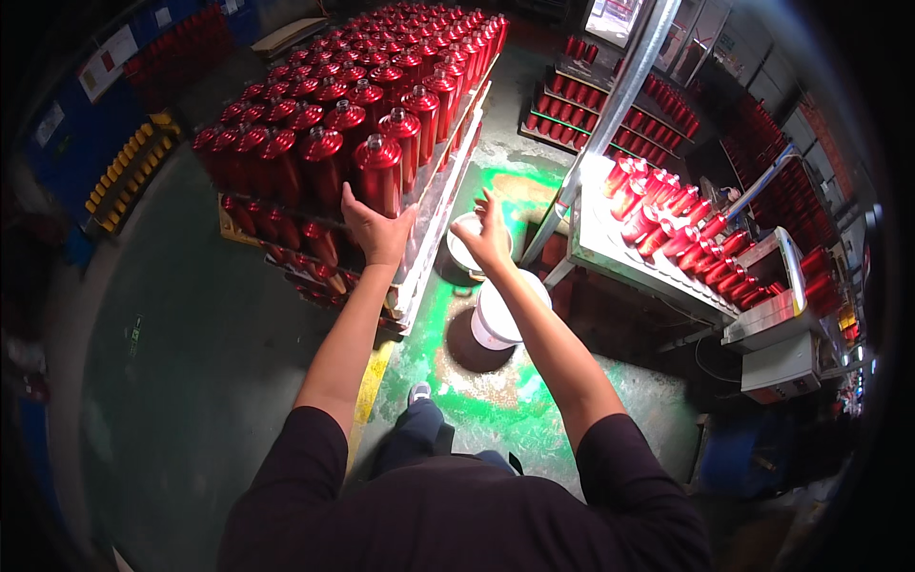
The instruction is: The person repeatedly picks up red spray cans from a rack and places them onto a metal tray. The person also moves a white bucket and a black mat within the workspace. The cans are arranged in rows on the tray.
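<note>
Glossy red metal cylinders with domed shoulders and narrow necks stand upright in tight rows on a tall stack [315, 114] ahead to the left. My left hand [378, 234] is at the near right corner of this stack, its fingers spread and nothing held. Just beyond it stands the closest corner cylinder [379, 176]; whether the fingertips touch it I cannot tell. My right hand [488, 236] is raised over the floor between stack and bench, fingers apart and holding nothing. Behind and below it is a white bucket [461, 250].
A white round tub [498, 315] stands on the green-stained floor before me. To the right, a brightly lit bench [610, 250] bears many red cylinders lying tilted, with a metal post [624, 86] rising beside it. Farther back, a rack [581, 100] holds more. Yellow parts [132, 176] line the left.
</note>
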`<state>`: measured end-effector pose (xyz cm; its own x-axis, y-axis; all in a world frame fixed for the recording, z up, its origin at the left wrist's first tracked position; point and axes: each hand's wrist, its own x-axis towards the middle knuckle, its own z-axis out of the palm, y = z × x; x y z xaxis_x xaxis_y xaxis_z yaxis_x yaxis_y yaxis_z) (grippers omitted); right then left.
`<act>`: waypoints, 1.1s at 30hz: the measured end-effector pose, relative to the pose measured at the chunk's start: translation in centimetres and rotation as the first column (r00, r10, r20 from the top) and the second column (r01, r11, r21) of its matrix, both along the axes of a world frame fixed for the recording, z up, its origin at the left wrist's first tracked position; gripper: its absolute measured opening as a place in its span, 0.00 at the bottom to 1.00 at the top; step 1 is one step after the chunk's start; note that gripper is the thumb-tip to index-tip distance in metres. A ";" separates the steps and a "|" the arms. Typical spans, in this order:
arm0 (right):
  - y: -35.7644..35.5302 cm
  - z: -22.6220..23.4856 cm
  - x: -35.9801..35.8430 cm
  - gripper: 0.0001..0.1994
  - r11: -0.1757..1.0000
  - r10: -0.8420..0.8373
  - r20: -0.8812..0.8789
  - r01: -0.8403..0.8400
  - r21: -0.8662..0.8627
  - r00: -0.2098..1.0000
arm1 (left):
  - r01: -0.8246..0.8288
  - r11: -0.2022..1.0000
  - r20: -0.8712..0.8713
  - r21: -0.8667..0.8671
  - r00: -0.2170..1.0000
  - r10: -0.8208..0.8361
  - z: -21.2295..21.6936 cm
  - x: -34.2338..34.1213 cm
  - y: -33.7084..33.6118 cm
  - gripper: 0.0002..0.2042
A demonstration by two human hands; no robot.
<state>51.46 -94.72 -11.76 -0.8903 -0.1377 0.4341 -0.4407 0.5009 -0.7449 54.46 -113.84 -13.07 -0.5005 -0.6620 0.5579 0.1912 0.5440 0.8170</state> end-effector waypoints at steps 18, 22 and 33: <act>-13.9 -1.8 -19.0 0.56 0.988 0.093 0.056 -0.085 -0.129 0.994 | 0.150 0.983 0.024 0.107 0.988 -0.154 0.2 -2.8 -2.8 0.48; -10.5 -1.4 -17.6 0.51 0.942 0.177 0.106 -0.137 -0.305 0.979 | 0.321 0.920 0.236 0.224 0.898 -0.371 1.3 2.9 -0.2 0.47; 31.5 -5.3 -4.7 0.33 0.498 0.661 0.710 0.565 -0.657 0.243 | 0.030 -0.055 -0.060 0.998 0.227 -0.972 -6.8 -2.5 19.4 0.32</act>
